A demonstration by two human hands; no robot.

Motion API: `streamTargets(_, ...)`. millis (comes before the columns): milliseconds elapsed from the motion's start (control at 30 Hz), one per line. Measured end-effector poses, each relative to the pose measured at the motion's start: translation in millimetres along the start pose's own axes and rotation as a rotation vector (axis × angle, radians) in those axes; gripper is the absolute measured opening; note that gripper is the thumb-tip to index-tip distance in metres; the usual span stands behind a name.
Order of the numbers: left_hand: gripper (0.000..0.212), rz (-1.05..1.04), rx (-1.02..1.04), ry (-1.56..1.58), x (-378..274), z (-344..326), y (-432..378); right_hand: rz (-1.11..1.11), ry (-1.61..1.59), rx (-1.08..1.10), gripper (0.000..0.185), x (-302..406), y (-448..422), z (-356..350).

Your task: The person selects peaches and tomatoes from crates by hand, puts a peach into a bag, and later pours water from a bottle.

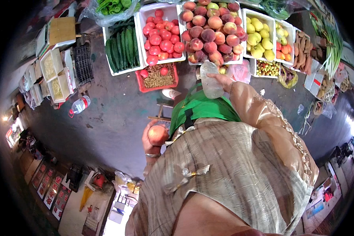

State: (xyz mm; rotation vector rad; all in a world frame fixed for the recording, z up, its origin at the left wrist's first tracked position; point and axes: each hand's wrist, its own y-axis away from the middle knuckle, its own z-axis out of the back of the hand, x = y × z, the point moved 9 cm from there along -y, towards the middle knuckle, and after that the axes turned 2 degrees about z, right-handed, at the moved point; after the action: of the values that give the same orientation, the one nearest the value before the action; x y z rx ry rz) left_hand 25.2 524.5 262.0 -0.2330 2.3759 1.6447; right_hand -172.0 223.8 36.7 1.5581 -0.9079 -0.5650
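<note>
A reddish-orange peach (158, 135) rests in my left hand (149, 138), low at the left of my body, the fingers curled around it. My right hand (222, 81) grips a clear plastic bottle (211, 79) with a cloudy, pale look, held at a tilt. Just beyond the bottle, a heap of peaches (208, 34) fills a white foam box. A green apron or bag (200, 106) lies across my lap, partly behind the bottle.
Foam boxes of tomatoes (165, 44), cucumbers (122, 48) and yellow fruit (259, 35) flank the peaches. In front stands a red crate of peanuts (159, 79). A large plastic bottle (80, 104) lies on the floor at left. Green onions (332, 50) are at far right.
</note>
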Motion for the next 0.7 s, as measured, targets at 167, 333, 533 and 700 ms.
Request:
streamTargets(167, 0.045, 0.012, -0.032, -0.011, -16, 24, 4, -0.037, -0.124, 0.097, 0.043, -13, -22, -28)
streamTargets(333, 0.045, -0.046, 0.012, -0.089, -40, 41, 14, 0.04, -0.26, 0.095, 0.038, -19, -46, -36)
streamTargets(533, 0.046, -0.021, -0.033, -0.082, -68, 82, 18, 0.08, -0.321, -0.042, 0.036, -5, -17, -37)
streamTargets(700, 0.044, -0.019, -0.046, -0.085, -92, 106, 22, 0.137, -0.402, -0.07, 0.039, -7, -13, -52)
